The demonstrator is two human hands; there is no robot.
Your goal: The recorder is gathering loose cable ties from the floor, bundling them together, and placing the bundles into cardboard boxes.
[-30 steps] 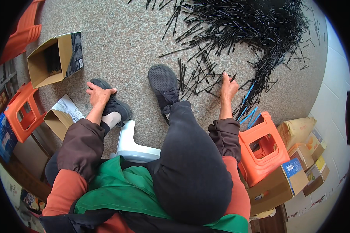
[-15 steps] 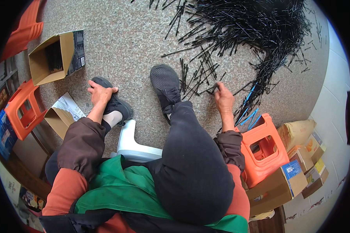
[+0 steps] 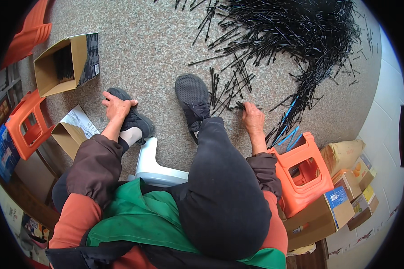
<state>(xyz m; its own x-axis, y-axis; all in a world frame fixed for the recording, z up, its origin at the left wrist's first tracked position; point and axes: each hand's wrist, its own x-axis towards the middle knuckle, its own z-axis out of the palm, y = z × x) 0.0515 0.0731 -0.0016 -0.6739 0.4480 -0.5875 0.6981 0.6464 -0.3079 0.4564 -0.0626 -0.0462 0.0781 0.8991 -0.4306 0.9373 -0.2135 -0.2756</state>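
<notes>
My left hand [image 3: 117, 107] rests on my left black shoe [image 3: 137, 120], thumb and fingers spread, with nothing in it. On the right, my right hand [image 3: 253, 120] is down at the speckled floor, its fingers pinched on a few thin black sticks [image 3: 237, 106]; the fingertips partly hide them. Just beyond lies a small loose scatter of the same black sticks [image 3: 240, 75]. A large heap of these sticks [image 3: 296, 31] spreads over the far right, with a trail running down toward the orange stool [image 3: 280, 197].
An open carton [image 3: 78, 85] with dark contents lies at the left, beside another open box [image 3: 60, 136] and an orange stool [image 3: 16, 121]. Blue strips [image 3: 282, 134] lie among sticks near the right stool. Cartons [image 3: 314, 220] and a paper sack [image 3: 341, 154] stand along the right wall.
My right hand has moved a little left, and its fingers now meet black sticks near the small scatter. My left hand stays on the shoe.
</notes>
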